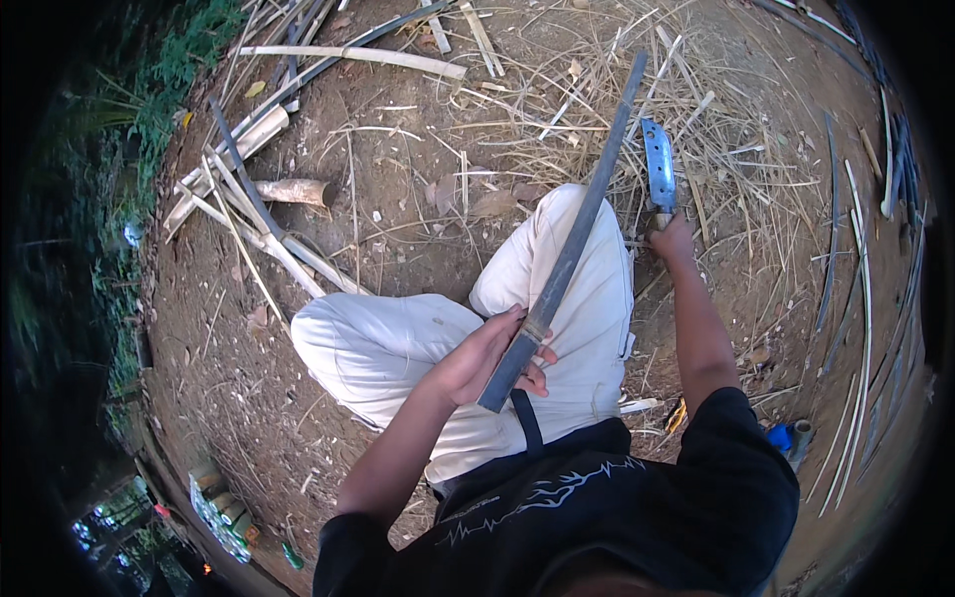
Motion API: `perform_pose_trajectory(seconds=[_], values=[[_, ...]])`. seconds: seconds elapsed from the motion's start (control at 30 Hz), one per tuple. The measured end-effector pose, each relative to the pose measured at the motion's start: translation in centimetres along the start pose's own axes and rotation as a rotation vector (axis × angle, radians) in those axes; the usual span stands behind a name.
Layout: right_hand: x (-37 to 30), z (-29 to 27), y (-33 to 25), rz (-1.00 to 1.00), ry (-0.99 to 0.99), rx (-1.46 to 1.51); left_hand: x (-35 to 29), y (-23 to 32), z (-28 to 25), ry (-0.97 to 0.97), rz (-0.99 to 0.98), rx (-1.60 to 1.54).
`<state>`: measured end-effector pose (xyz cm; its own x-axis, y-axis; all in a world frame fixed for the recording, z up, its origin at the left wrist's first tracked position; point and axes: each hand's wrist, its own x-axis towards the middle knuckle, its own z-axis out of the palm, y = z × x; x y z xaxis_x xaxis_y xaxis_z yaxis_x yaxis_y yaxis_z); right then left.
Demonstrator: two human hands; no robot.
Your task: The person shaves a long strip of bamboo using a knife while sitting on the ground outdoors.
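My left hand (489, 360) grips a long dark bamboo strip (580, 224) near its lower end, over my lap. The strip slants up and away to the right, past my right knee, and a joint ring shows just beyond my fingers. Out to the right, my right hand (672, 239) is closed round the short handle of a machete (659, 164). Its broad, bluish-grey blade with several dark spots or holes points away from me, over the shavings. Blade and strip are apart. My palm and fingers partly hide the handle.
A heap of thin bamboo shavings (736, 129) spreads beyond the machete. Split bamboo pieces (264, 129) lie on the dirt at far left, near a short cut log (293, 192). More long strips (858, 298) lie at right, with a blue object (780, 436) nearer me.
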<state>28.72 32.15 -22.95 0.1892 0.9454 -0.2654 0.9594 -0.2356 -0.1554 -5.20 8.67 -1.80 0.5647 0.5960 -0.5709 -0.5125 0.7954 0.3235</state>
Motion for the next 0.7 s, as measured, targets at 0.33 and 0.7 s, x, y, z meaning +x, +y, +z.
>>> perform_pose_trajectory(seconds=[0.33, 0.7], values=[[-1.1, -3.0, -1.9, -0.055, -0.133, 0.342, -0.9, -3.8, -2.2, 0.002, -0.126, -0.122], [-5.9, 6.5, 2.3, -0.143, -0.072, 0.045, -0.3, -3.2, -1.0, 0.105, -0.074, -0.115]])
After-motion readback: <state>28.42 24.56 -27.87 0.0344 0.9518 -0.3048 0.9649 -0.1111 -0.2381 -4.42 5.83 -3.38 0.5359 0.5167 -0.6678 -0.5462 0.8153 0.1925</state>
